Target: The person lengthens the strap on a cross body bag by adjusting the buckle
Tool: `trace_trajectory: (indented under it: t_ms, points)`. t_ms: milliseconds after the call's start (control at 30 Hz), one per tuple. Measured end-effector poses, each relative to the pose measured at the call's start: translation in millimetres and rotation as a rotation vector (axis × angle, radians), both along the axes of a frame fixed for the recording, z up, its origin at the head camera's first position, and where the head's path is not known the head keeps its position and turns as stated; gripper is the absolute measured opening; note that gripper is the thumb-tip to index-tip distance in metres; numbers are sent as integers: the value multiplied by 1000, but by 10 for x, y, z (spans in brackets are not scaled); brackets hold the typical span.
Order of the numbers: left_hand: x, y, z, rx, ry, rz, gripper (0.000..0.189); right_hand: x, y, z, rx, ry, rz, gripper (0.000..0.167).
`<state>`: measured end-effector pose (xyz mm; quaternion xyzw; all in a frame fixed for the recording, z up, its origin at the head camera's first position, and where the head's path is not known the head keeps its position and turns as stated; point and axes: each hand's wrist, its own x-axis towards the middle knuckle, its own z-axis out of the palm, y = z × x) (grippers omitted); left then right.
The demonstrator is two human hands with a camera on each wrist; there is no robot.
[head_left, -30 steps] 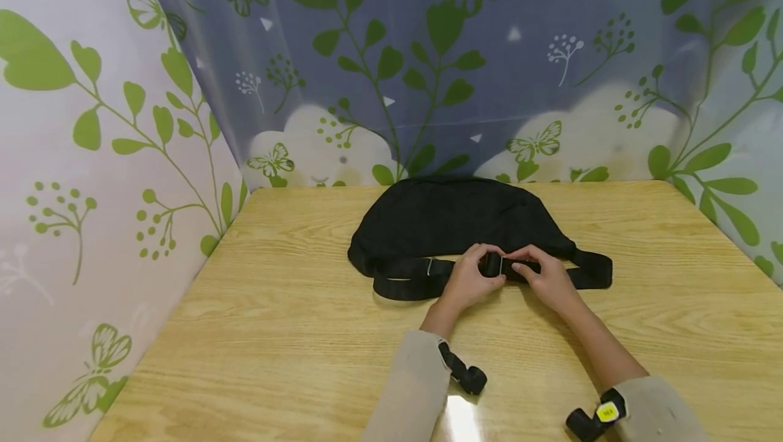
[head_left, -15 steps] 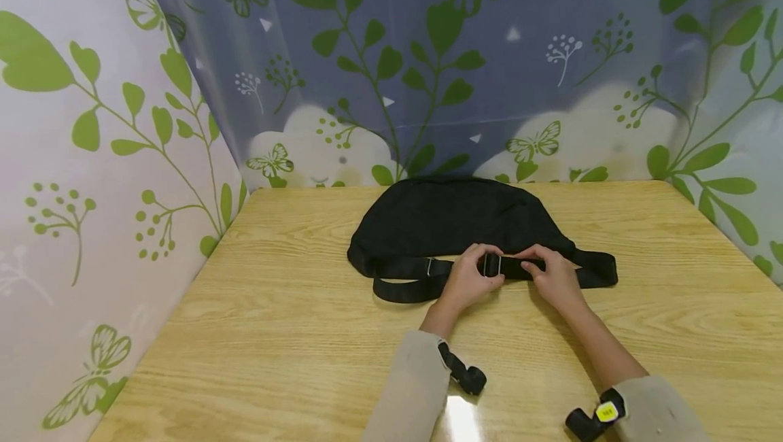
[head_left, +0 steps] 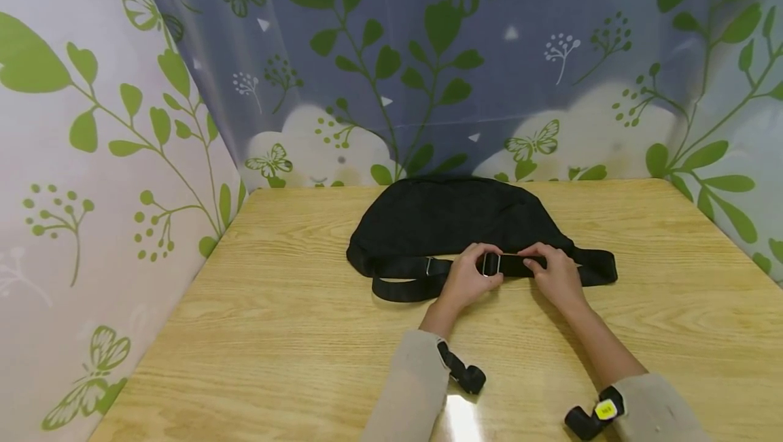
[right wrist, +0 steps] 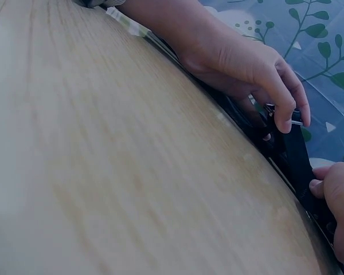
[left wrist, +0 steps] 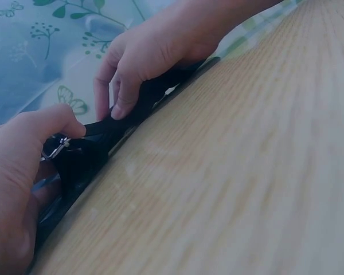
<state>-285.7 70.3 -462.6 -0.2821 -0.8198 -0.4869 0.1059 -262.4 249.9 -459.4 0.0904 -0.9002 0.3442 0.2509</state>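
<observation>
A black waist bag (head_left: 453,217) lies on the table, its webbing strap (head_left: 512,266) stretched along the near side. My left hand (head_left: 470,277) pinches the strap at a metal slider buckle (head_left: 491,264), thumb below and index finger above. In the left wrist view the silvery buckle (left wrist: 57,148) shows by that thumb and finger. To the right of it, my right hand (head_left: 557,279) pinches the same strap between thumb and fingers. A short flat length of webbing spans the gap between the hands. In the right wrist view, the right thumb and fingers (right wrist: 327,180) hold the strap's edge.
Left of the hands, a strap loop (head_left: 406,290) lies near a second metal ring (head_left: 430,266). Another strap fold (head_left: 602,268) sticks out at the right. The wooden table (head_left: 275,347) ends at a patterned curtain (head_left: 391,122) behind the bag.
My right hand has slid a little to the right along the strap, away from the buckle, baring more webbing. The right strap fold has shifted slightly outward. My left hand stays in place.
</observation>
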Motion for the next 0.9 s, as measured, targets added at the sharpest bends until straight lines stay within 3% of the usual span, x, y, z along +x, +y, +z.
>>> trace_trajectory:
  t_ms: [367,633,767,900]
  points:
    - [9,-13,17,-33,-52,-22,36,-2,-1,-4,18,-10,-44,13]
    - [11,-10,6,-151,-69,-24,58,16,1,21,-11,18,-119,12]
    - [-2,-1,-10,-135,-55,3,55,3,-9,8,-29,142,-40,15]
    - [-7,0,-9,-154,-72,9,55,6,-22,6,-2,198,159,26]
